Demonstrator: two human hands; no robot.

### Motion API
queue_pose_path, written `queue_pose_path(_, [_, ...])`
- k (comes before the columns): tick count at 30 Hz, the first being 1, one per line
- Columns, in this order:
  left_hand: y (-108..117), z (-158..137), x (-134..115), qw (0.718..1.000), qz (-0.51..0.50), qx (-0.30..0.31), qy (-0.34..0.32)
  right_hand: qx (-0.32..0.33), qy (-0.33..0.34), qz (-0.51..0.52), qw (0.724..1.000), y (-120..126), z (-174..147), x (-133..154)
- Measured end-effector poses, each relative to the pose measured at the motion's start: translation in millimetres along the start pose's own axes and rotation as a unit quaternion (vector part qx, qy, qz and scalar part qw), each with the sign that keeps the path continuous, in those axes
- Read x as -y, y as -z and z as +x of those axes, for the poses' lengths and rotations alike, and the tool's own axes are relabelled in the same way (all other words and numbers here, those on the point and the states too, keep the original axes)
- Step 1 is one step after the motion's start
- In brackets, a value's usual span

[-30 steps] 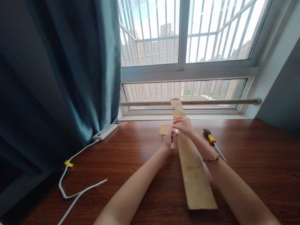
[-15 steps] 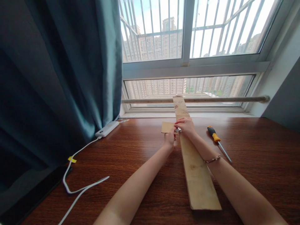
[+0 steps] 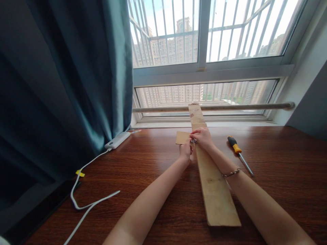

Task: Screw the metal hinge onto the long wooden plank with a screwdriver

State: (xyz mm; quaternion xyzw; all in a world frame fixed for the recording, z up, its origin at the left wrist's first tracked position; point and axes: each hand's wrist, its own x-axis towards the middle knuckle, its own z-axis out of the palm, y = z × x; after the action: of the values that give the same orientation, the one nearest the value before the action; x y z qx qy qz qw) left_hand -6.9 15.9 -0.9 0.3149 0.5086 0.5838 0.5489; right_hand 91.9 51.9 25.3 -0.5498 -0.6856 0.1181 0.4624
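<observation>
While the left hand (image 3: 185, 150) pinched the small wooden board (image 3: 182, 137) by its right end, left of the long plank (image 3: 217, 194) on the tabletop (image 3: 143, 156), the right hand (image 3: 203, 137) curled at the metal hinge (image 3: 195, 140); couldn't tell if gripping. Steady, flush alignment seemed key.

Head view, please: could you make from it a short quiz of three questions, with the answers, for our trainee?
1. True or false: the left hand holds the small board.
2. In the picture, where does the screwdriver lie relative to the long board? A) on top of it; B) to its right; C) to its left.
3. Fill the gap: the screwdriver's handle is black and ____.

Key: 1. true; 2. B; 3. yellow.
</observation>
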Motion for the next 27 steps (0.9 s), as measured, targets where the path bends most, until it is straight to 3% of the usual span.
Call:
queue_pose_path(9, [-1.5, 2.0, 4.2, 1.000, -0.017, 0.003, 0.018, -0.047, -0.011, 0.068, 0.997, 2.4, -1.5, 3.1])
queue_pose_path(14, [0.0, 3.7, 10.8, 0.997, -0.065, 0.013, 0.032, -0.081, -0.020, 0.178, 0.980, 2.2, 0.9, 3.2])
queue_pose_path(17, [0.1, 4.4, 10.6, 0.995, -0.094, 0.026, 0.019, -0.082, -0.061, 0.269, 0.958, 5.7, 2.4, 6.6])
queue_pose_path(19, [-0.2, 4.2, 8.7, 0.993, -0.108, 0.038, 0.011, -0.052, -0.098, 0.327, 0.939, 13.2, 3.0, 8.1])
queue_pose_path(21, [-0.6, 3.6, 6.5, 0.992, -0.117, 0.048, 0.009, 0.020, -0.109, 0.333, 0.936, 24.3, 2.7, 7.7])
queue_pose_path(25, [-1.4, 2.4, 3.8, 0.992, -0.112, 0.061, 0.012, 0.225, -0.031, 0.196, 0.954, 42.3, -1.8, 4.3])
queue_pose_path(27, [-1.6, 1.6, 3.5, 0.992, -0.113, 0.063, 0.010, 0.233, 0.000, 0.141, 0.962, 43.1, -5.5, 3.9])
